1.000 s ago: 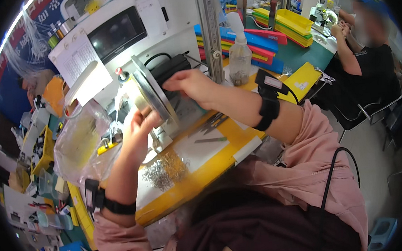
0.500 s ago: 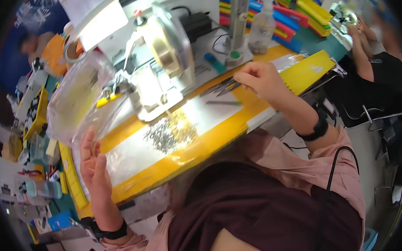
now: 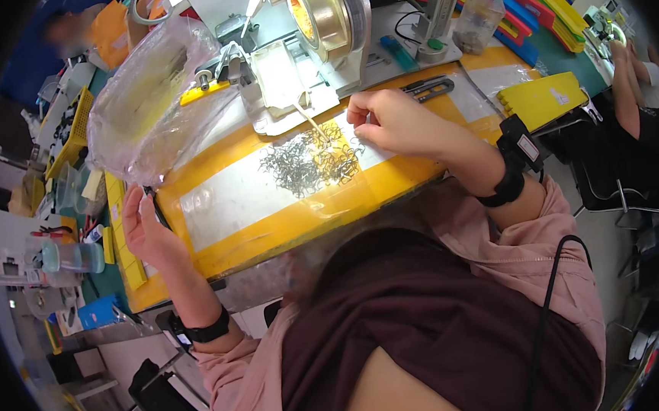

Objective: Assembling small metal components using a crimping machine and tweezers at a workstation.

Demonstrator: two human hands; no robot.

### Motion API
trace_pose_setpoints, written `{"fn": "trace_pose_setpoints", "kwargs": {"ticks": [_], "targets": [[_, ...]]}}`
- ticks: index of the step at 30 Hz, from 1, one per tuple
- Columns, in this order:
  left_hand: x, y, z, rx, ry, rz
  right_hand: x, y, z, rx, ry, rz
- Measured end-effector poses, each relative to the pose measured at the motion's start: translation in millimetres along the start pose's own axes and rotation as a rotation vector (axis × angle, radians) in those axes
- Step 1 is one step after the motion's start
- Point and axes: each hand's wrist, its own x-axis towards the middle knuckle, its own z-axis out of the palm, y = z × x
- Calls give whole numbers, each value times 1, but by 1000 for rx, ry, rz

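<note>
The right hand (image 3: 388, 121) sat at the right-hand edge of a pile of small metal parts (image 3: 307, 161), thumb and forefinger pinched together with the other fingers curled beneath. Whether 1 of the parts was caught in that pinch could not be made out; they were too fine to tell. The pile lay just left of the pinch, loose on the white mat of a yellow work board (image 3: 270, 236), a few pieces straying towards the fingertips.

The left hand (image 3: 143, 222) was well off to the left of the pinch, at the board's far edge, fingers spread and holding nothing, its palm turned toward the board. Above it slumped a clear plastic bag (image 3: 147, 104). Just beyond the pinch stood a small machine with a brass-coloured drum (image 3: 323, 11), its thin chute pointing down at the pile. A dark hand tool (image 3: 428, 85) lay just behind the right hand's knuckles.

By the look of it, the step in hand was picking or sorting single pieces out of the heap. Any next pick would have called for a fine fingertip pinch, since the hooked parts looked tangled and could lift in a clump.
</note>
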Motion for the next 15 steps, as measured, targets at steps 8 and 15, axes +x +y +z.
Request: {"fn": "trace_pose_setpoints", "kwargs": {"ticks": [8,15], "targets": [[-11,9,14,209,-48,129,10,-5,9,-241,-152,-50],[-29,57,49,238,-503,370,-9,-36,-11,-73,98,-210]]}}
